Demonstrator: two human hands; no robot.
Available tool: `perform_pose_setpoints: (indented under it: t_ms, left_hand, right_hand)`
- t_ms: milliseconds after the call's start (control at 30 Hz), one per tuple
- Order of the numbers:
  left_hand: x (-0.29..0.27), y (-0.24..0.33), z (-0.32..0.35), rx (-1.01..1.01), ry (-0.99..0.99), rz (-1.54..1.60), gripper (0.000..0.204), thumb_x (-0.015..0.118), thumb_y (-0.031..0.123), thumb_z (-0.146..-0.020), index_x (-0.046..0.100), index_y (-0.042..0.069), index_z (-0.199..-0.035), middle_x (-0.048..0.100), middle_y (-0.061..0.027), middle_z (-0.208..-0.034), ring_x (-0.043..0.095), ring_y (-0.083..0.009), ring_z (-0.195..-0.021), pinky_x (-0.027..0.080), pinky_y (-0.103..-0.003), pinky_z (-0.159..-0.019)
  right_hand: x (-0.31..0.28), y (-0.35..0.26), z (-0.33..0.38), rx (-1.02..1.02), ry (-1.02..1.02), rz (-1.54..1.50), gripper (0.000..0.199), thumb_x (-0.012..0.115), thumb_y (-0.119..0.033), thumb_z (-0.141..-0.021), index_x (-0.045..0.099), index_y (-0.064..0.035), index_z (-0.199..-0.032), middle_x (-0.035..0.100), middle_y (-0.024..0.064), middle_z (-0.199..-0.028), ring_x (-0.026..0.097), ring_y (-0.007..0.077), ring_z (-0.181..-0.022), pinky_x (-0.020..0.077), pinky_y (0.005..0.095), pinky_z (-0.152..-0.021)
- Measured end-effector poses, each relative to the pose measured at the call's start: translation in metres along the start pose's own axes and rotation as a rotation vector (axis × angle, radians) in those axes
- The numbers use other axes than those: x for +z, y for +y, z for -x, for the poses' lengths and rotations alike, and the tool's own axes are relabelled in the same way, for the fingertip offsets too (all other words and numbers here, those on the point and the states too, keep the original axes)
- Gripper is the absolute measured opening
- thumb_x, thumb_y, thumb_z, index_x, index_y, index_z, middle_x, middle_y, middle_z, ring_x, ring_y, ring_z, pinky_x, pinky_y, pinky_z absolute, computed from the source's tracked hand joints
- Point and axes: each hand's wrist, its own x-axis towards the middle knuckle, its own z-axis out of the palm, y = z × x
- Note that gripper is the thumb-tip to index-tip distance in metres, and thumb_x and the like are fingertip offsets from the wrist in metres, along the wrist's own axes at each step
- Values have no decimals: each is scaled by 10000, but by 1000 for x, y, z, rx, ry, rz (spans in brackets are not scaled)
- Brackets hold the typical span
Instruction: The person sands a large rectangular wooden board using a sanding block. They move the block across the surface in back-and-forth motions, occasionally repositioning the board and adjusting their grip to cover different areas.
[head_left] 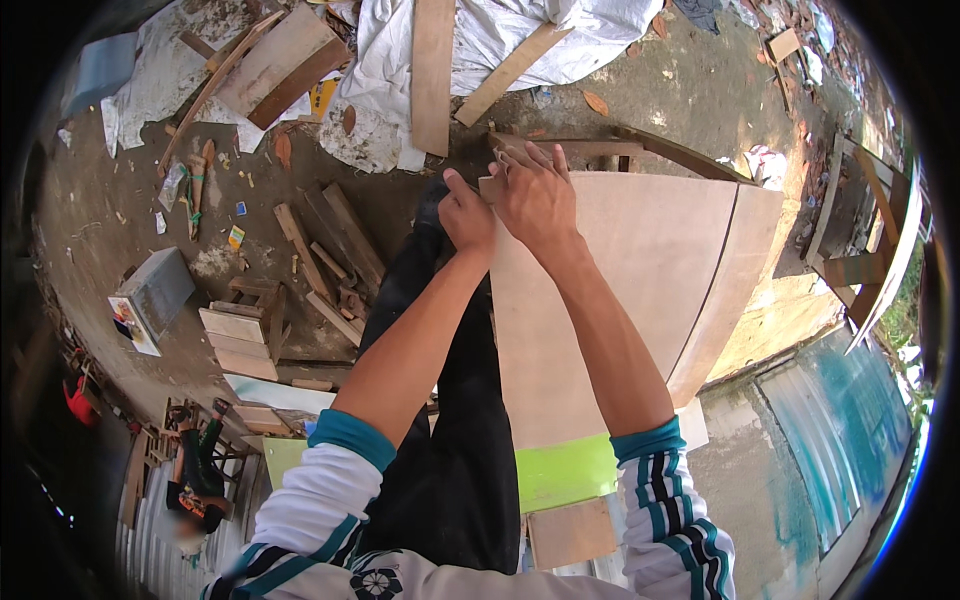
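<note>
A large, pale plywood panel (620, 280) lies in front of me, slightly to the right. At its far left corner my left hand (467, 215) is closed against the edge, thumb pointing up, with the other fingers mostly hidden. Just right of it, my right hand (537, 200) reaches over the same corner. Its thumb and forefinger come together in a pinch, while the other fingers point away from me. Whatever small thing that pinch holds is too hidden to name. A brown board (725, 290) runs along the panel's right side, with a dark gap between them.
Wooden planks (432, 75) lie on a white sheet (380, 50) ahead. Scrap wood (340, 235) and a small wooden stool (245, 330) stand left of my legs. A grey box (155, 295) sits farther left. Another person (200, 490) is at the lower left. Corrugated sheets (830, 430) lie right.
</note>
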Motion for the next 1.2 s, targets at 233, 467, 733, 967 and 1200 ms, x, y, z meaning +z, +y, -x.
perform_pose_setpoints:
  t_ms: [233,467,733,967,1200]
  left_hand:
    - [1,11,-1,81,71,-187,784,343,517,-1072,604,-107,-678,617,-243,-629,581,-413,-633,447,-489,-668]
    - [1,8,2,38,97,-161,808,321,531,-1077,565,-110,-650,597,-298,-657,581,-480,-666,420,-542,-684]
    - [7,14,8,141,169,-225,833,293,530,-1082,554,-109,-615,572,-222,-564,547,-370,-564,429,-506,-676]
    - [-1,1,-2,84,161,-260,854,306,564,-1067,580,-114,-624,619,-235,-614,616,-371,-628,466,-478,-701]
    - [0,-2,-2,24,49,-79,701,336,542,-1070,693,-42,-919,728,-203,-883,698,-334,-805,525,-447,-757]
  right_hand:
    - [-11,2,-3,-49,-133,-84,347,489,-264,-1046,702,-56,-1225,719,126,-1207,624,328,-1239,355,552,-1161]
    - [-37,5,5,-83,-147,-144,364,478,-292,-1052,691,-89,-1267,716,92,-1219,638,312,-1219,348,559,-1166]
    - [-28,15,14,119,-4,-9,299,549,-228,-1019,682,5,-1153,720,141,-1183,651,339,-1169,375,554,-1139]
    - [-44,50,19,173,51,74,318,532,-224,-1034,676,-97,-1288,696,107,-1285,595,291,-1288,333,580,-1161]
    - [-2,-39,21,-124,-14,-133,308,539,-285,-1021,713,-180,-1252,666,-10,-1353,546,253,-1343,224,638,-1195]
